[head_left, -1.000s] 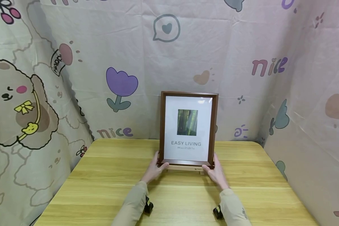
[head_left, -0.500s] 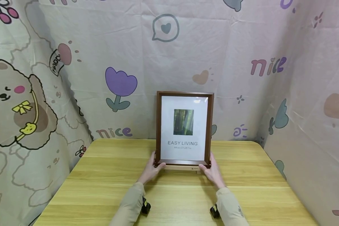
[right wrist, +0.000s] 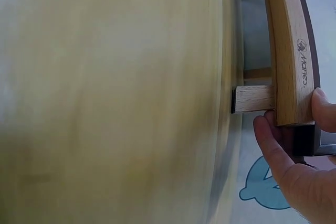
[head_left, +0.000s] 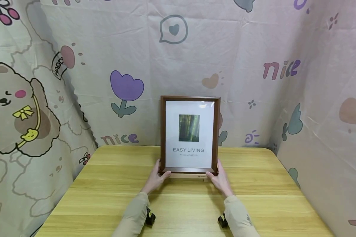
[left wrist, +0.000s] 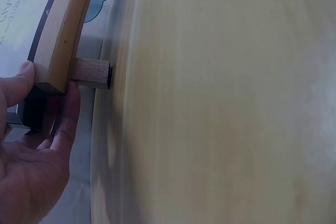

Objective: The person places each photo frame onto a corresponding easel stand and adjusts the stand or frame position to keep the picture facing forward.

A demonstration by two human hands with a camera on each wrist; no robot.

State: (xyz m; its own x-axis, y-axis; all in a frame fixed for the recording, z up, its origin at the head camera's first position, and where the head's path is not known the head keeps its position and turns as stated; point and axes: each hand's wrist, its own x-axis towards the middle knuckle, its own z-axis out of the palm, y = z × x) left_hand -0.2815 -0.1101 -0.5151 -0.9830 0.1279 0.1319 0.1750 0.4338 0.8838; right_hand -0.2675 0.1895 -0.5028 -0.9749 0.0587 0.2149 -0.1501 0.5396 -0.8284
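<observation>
A brown picture frame (head_left: 217, 131) stands upright, holding a white sheet with a small forest picture and the words EASY LIVING. Its bottom edge rests on the pale wooden ledge (head_left: 184, 175) of a small easel, mostly hidden behind it. My left hand (head_left: 155, 179) grips the lower left corner, thumb in front and fingers behind. At the lower right corner, my right hand (head_left: 221, 180) holds it the same way. The left wrist view shows one short easel leg (left wrist: 90, 73) with a dark foot by my fingertips. Another leg (right wrist: 253, 98) appears in the right wrist view.
The wood-grain table (head_left: 184, 210) spreads around the easel. Behind it hangs a printed cloth (head_left: 178, 65), with more cloth along both sides. Small black cameras (head_left: 150, 217) sit at the sleeves.
The picture frame and the easel ledge have shifted a little to the left across the table. Both hands moved along with them, keeping their grip.
</observation>
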